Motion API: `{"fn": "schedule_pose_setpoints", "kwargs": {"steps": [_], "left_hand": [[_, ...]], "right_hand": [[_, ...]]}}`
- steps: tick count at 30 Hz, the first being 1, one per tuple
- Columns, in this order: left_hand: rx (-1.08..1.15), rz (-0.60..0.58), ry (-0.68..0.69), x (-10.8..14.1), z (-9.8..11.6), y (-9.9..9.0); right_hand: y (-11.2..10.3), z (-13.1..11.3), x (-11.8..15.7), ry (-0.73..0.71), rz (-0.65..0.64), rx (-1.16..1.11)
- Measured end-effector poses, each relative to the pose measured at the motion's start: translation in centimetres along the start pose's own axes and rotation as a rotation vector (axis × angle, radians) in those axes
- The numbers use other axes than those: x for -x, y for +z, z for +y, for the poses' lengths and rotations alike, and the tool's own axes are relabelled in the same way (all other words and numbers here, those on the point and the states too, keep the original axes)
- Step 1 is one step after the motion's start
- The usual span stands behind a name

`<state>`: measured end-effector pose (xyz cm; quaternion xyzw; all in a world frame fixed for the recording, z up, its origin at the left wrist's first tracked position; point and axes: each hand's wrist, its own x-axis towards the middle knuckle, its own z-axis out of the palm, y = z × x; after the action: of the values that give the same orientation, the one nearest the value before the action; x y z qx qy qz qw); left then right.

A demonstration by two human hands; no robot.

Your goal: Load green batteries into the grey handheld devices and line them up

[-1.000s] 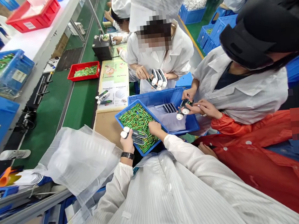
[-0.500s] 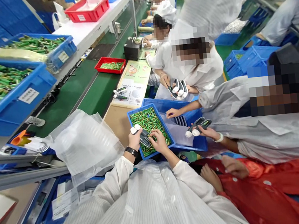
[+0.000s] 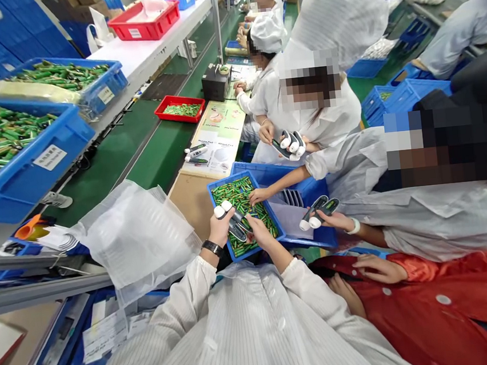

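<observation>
My left hand point(image 3: 221, 229), with a black watch at the wrist, is closed around two dark grey handheld devices point(image 3: 238, 228) with white rounded ends. Close against their lower ends is my right hand point(image 3: 262, 230), its thumb and fingers drawn together; what they pinch is hidden. Both hands are over a blue tray point(image 3: 236, 256) full of small green cylindrical pieces point(image 3: 232, 191). From the right, a co-worker's hand point(image 3: 260, 196) reaches into the same tray. That person's other hand point(image 3: 335, 219) holds similar devices point(image 3: 317, 212).
A larger blue bin point(image 3: 326, 233) sits beyond the tray, with striped pieces inside. Clear plastic sheets point(image 3: 137, 238) lie at left. Blue bins point(image 3: 63, 159) of green pieces stand on the left shelf. A red tray point(image 3: 181, 118) rests on the green belt. A person in a red garment point(image 3: 414, 298) is close at right.
The co-worker's reaching hand has moved left from the larger bin into the tray of green pieces. My right hand has shifted slightly at the devices; my left keeps its hold.
</observation>
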<state>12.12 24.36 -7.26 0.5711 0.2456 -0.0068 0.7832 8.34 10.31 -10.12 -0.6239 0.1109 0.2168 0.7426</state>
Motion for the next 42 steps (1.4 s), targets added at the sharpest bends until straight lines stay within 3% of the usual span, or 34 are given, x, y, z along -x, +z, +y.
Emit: {"fn": "schedule_pose_setpoints", "kwargs": {"steps": [3,7,14,21,25,29,33,37,40,42], "left_hand": [[-0.014,-0.066,0.0,0.1,0.8,-0.1],[-0.027,-0.097,-0.005,0.1,1.2,-0.3],[-0.027,-0.103,-0.023,-0.5,0.3,-1.4],[0.007,0.073,0.003,-2.6,-0.6,-3.7],[0.008,0.111,0.004,-2.8,-0.9,-4.3],[-0.006,0.124,-0.007,-2.6,-1.2,-4.3],[0.0,0.14,0.003,-2.6,-0.8,-4.3],[0.023,0.158,0.01,-2.5,-0.3,-4.2],[0.05,0.153,0.008,-2.3,-0.2,-3.9],[0.076,0.149,0.006,-2.1,-0.1,-3.4]], "right_hand": [[0.3,-0.2,-0.3,0.046,-0.077,0.001],[0.8,0.0,-0.4,-0.009,-0.079,0.064],[0.2,1.1,-0.1,-0.068,-0.178,0.249],[-3.0,0.9,-1.9,-0.173,0.101,0.898],[-3.1,0.8,-3.1,-0.165,0.058,1.245],[-2.3,0.7,-3.9,-0.19,-0.008,1.391],[-2.5,0.1,-3.6,-0.244,-0.024,1.419],[-3.1,-0.6,-2.3,-0.299,0.073,1.355],[-2.1,-1.2,-0.7,-0.383,0.126,1.091],[-0.7,-1.6,0.4,-0.52,0.143,0.83]]}}
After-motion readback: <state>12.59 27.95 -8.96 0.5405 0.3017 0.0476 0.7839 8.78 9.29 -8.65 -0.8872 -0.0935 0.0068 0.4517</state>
